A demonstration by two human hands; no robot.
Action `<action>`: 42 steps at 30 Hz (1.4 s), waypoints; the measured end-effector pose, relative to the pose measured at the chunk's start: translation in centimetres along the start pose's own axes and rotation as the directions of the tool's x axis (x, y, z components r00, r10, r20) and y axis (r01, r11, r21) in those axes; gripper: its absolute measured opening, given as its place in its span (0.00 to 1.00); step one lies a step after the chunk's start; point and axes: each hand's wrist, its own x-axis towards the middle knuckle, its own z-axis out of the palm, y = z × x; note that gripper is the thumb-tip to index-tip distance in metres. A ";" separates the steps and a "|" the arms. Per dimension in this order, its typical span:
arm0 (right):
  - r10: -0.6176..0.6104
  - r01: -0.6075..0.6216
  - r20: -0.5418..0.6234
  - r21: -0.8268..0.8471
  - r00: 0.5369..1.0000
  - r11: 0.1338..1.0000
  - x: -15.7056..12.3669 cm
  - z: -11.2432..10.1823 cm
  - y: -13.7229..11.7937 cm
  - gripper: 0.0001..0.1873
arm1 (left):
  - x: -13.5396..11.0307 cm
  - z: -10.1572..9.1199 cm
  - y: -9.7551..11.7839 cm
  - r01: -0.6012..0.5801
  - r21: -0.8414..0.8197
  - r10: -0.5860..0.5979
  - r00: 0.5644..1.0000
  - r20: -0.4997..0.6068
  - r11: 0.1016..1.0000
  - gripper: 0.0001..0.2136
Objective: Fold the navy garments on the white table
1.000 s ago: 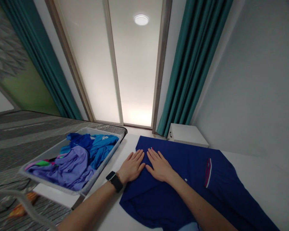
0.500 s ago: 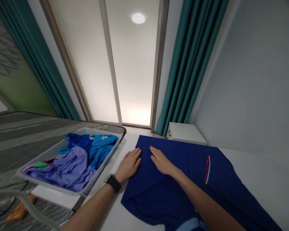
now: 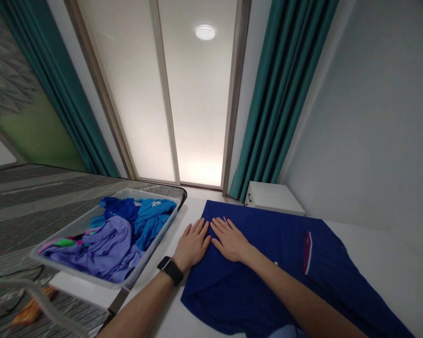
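Note:
A dark blue polo-style shirt (image 3: 264, 234) lies spread over the white table, with a red and white striped trim (image 3: 308, 253) toward its right side. My left hand (image 3: 193, 244) rests flat on the shirt's left edge, fingers stretched out and pointing away from me; a black watch (image 3: 170, 270) is on that wrist. Close beside it, my right hand (image 3: 230, 240) lies flat on the cloth with its fingers extended. The right forearm crosses over the shirt and hides part of it. Light blue fabric (image 3: 285, 331) shows at the lower edge.
On the left stands a clear plastic bin (image 3: 134, 280) holding purple and blue clothes (image 3: 116, 244). The white table (image 3: 164, 305) extends around the shirt. A small white cabinet (image 3: 275, 197) is behind it. A pale curved tube (image 3: 38, 295) crosses the lower left.
My right hand has slid left across the shirt, closer to my left hand. The left hand stays at the shirt's left edge. The view has shifted slightly.

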 end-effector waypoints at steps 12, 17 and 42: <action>0.101 -0.102 0.018 0.037 0.995 0.994 -0.3 -0.1 0.0 0.36 | -0.1 -0.3 -0.1 0.040 0.015 -0.040 0.999 0.018 0.999 0.25; 0.098 -0.097 -0.004 0.094 0.995 0.991 -0.3 0.1 0.3 0.35 | 0.5 -0.7 -1.7 0.068 -0.071 -0.067 0.998 0.023 0.995 0.24; 0.209 -0.216 0.102 0.067 0.973 0.974 -1.1 -0.6 2.8 0.38 | 0.2 -1.3 0.1 -0.102 0.045 0.094 0.982 0.164 0.994 0.27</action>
